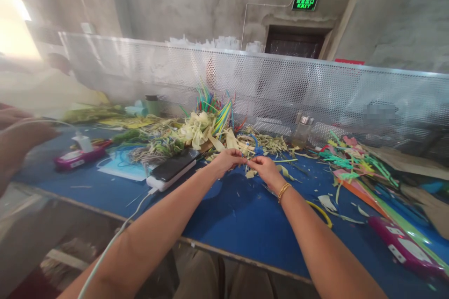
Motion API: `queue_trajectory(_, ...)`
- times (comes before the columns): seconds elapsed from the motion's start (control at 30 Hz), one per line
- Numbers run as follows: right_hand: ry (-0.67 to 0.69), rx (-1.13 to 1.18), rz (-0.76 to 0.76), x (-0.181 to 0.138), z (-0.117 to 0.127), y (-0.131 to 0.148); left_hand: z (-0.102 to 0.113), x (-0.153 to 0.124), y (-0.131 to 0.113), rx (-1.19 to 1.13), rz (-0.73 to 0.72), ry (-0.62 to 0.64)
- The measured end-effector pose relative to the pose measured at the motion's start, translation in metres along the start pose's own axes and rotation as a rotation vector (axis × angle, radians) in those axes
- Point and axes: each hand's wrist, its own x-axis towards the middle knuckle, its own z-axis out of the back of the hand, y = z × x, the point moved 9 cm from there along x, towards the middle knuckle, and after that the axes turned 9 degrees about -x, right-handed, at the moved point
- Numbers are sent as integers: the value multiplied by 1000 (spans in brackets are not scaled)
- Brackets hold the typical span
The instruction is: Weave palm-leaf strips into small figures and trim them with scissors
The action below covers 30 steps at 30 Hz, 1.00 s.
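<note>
My left hand (pixel 227 162) and my right hand (pixel 267 171) meet fingertip to fingertip above the blue table (pixel 242 224). Both are closed in a pinch, and whatever lies between the fingers is too small to name. A knotted blue strand (pixel 258 150) shows just beyond the right fingertips; I cannot tell whether it is held. Pale dried husk strips (pixel 231 141) lie right behind my hands. A bunched cream husk piece (pixel 198 131) sits farther back, beside a bundle of coloured stems (pixel 222 114).
A phone (pixel 171 167) lies on a white power bank with a cable. Purple power strips (pixel 403 245) stand at both sides. Behind are a glass bottle (pixel 303 130) and a perforated metal screen (pixel 245 74). Green artificial stems (pixel 345 159) lie right. Another person's arm (pixel 21 145) reaches in left.
</note>
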Motion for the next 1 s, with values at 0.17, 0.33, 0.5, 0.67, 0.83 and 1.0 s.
queue_trajectory(0.17, -18, 50, -22, 0, 2, -1, -1, -1, -2, 3, -9, 7)
queue_trajectory(0.33, -3, 130, -30, -2, -3, 1, -2, -2, -3, 9, -22, 9)
queue_trajectory(0.5, -12, 180, -49, -3, -3, 2, -5, -3, -5, 23, -27, 37)
queue_trajectory(0.67, -26, 201, -73, -6, -2, 3, -5, -2, -3, 48, -13, 52)
queue_trajectory(0.83, -21, 204, -85, -7, -3, 3, -3, 0, -2, 50, -25, 53)
queue_trajectory(1.0, 14, 215, -101, -7, -7, 2, -5, 0, -2, 31, -31, 64)
